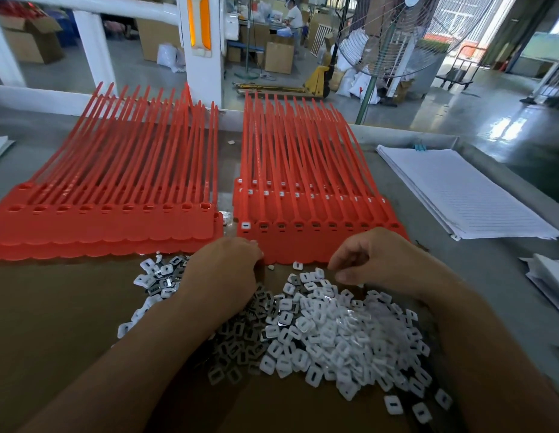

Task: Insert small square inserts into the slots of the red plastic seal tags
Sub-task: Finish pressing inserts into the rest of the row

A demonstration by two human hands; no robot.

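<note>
Just beyond both hands on the tabletop (478,260), the red seal tags (318,242) lie with straps pointing away, their slot row running left to right and nearest the left hand (223,267), whose curled fingers touch the tags' edge, contents hidden, while the right hand (375,257) hovers, loosely curled and seemingly empty, over the inserts (334,332).

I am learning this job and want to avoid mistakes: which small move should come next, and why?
Probably the right hand should pinch a nearby white insert and press it into the second slot of the front row of tags. There, only the first slot shows a white one.
</note>
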